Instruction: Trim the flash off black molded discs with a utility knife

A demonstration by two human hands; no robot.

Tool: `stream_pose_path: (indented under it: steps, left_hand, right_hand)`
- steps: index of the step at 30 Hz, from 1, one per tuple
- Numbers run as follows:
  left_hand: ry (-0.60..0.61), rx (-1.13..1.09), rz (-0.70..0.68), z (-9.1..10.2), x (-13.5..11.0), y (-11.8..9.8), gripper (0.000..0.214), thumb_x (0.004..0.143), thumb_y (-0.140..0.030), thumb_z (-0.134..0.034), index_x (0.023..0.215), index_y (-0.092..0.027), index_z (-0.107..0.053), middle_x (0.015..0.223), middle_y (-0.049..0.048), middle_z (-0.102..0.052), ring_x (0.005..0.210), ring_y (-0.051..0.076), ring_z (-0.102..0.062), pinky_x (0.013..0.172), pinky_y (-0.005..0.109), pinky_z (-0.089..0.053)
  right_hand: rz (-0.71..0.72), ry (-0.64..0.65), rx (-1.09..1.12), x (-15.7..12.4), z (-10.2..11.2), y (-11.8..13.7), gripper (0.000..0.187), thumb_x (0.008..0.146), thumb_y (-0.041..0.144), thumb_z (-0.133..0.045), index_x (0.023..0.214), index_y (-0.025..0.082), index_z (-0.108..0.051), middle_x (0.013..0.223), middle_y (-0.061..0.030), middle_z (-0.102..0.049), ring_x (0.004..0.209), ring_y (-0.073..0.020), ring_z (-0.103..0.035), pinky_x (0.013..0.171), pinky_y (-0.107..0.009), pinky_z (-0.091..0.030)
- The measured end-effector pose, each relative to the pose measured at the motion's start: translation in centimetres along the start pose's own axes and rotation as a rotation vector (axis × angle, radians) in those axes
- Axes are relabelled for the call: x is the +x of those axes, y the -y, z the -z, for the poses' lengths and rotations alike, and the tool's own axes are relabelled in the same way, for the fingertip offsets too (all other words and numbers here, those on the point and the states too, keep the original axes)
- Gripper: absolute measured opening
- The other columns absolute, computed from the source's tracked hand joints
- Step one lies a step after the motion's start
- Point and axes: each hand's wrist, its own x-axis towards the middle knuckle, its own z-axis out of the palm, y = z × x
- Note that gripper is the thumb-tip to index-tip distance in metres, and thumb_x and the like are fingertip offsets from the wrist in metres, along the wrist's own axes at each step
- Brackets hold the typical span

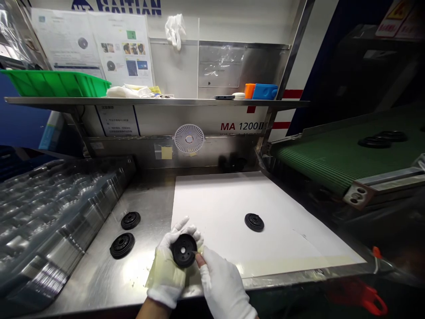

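My left hand (pixel 168 266), in a white glove with pale yellow tape around it, holds a black moulded rubber or plastic disc (pixel 183 250) with a central hole. The fingertips of my right hand (pixel 221 283), also white-gloved, touch the disc's rim. A similar disc (pixel 254 222) lies on the white paper sheet (pixel 215 208) to the right. Two more discs (pixel 130 220) (pixel 122 245) rest on the stainless steel table (pixel 146 195) to the left of my hands.
A stack of clear moulded trays (pixel 56 212) fills the left side. On the right, a green conveyor belt (pixel 332 155) carries black discs (pixel 375 141). Above stands a steel shelf (pixel 156 101) holding a green bin (pixel 55 84) and a blue box (pixel 264 91). A small white fan (pixel 189 138) sits below it.
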Motion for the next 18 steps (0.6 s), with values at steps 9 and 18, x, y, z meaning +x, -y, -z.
stream_pose_path:
  steps: [9,18]
  left_hand:
    - [-0.058,-0.034,-0.187,-1.2,-0.1,0.5,0.028,0.073,-0.012,-0.061,0.100,-0.020,-0.059,0.066,-0.0011,-0.056,0.062,0.011,-0.058,0.067,0.027,-0.052]
    - [0.003,0.003,-0.016,-0.5,-0.4,-0.7,0.039,0.072,-0.012,-0.054,0.111,-0.011,-0.055,0.076,0.0084,-0.062,0.066,0.017,-0.060,0.062,0.033,-0.052]
  right_hand:
    - [-0.032,-0.011,-0.025,-0.7,-1.2,1.0,0.025,0.091,0.028,-0.031,0.082,0.026,-0.053,0.069,0.0013,-0.064,0.061,-0.0186,-0.061,0.052,-0.029,-0.024]
    - [-0.023,-0.052,0.019,-0.4,-0.7,0.4,0.026,0.092,0.028,-0.030,0.082,0.025,-0.054,0.070,0.0010,-0.063,0.059,-0.0176,-0.057,0.052,-0.028,-0.025]
